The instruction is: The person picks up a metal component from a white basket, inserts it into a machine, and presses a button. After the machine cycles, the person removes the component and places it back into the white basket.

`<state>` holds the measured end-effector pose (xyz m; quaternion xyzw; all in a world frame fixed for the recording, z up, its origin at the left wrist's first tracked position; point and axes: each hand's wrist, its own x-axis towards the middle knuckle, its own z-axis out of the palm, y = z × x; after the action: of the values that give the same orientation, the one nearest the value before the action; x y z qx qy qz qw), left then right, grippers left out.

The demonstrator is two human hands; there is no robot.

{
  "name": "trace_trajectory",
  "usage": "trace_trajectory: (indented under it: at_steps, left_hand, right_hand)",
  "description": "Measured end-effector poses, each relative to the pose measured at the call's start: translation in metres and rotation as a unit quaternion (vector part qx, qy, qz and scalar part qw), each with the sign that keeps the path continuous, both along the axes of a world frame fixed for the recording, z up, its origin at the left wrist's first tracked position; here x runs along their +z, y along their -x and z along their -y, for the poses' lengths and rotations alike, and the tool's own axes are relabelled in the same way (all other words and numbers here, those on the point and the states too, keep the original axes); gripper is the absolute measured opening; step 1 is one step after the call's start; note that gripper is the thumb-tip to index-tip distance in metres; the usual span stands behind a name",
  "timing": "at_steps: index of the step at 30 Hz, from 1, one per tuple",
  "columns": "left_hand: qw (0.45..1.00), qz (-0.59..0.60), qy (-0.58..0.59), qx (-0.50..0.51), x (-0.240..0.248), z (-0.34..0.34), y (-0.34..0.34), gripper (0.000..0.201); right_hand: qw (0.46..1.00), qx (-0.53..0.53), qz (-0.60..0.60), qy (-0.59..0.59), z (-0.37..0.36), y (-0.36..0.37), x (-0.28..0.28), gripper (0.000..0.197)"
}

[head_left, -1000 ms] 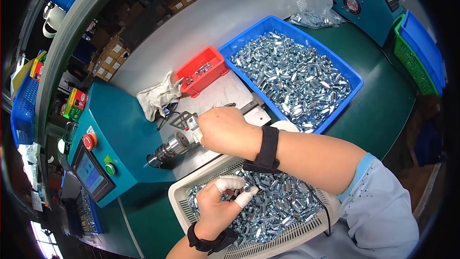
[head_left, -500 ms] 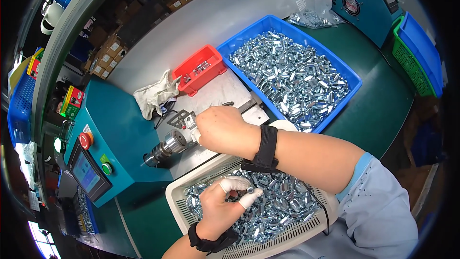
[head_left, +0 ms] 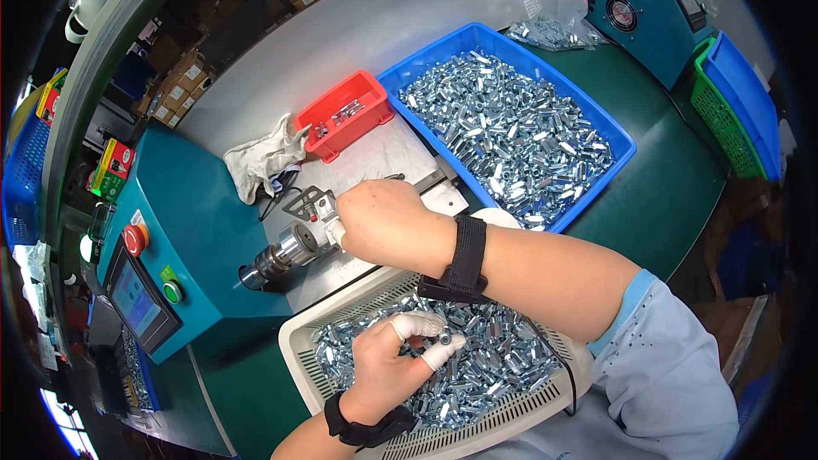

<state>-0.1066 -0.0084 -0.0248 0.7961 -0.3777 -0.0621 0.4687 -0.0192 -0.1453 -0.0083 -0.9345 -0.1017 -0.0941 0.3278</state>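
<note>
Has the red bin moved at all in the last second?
No. Judged against the metal plate beside it, the red bin shows no shift either way; the whole view has moved.

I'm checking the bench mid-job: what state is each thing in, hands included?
Left hand: pinching a metal part.
Right hand: curled near the chuck; grip hidden.
Basket: filled with loose parts.
Blue bin: well filled.
Red bin: few pieces.
Glove: crumpled.
Screen: lit.
</note>
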Motion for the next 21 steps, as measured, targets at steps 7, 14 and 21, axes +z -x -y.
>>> trace_trajectory:
  at_steps: [7,14,21]
  left_hand:
    - [0.999,-0.032,0.022,-0.002,-0.0002,-0.0017,0.0008,0.029]
    - [0.996,-0.061,0.058,0.004,0.0002,-0.0028,-0.0005,0.03]
    - [0.998,-0.028,0.054,-0.003,0.0012,-0.0023,-0.0006,0.031]
  right_hand:
    - [1.0,-0.008,-0.004,0.001,-0.001,-0.0013,-0.0028,0.016]
    - [1.0,-0.012,-0.017,0.012,-0.0017,-0.0011,-0.0014,0.019]
    - [0.999,-0.011,-0.037,0.015,-0.0022,-0.0019,0.0013,0.024]
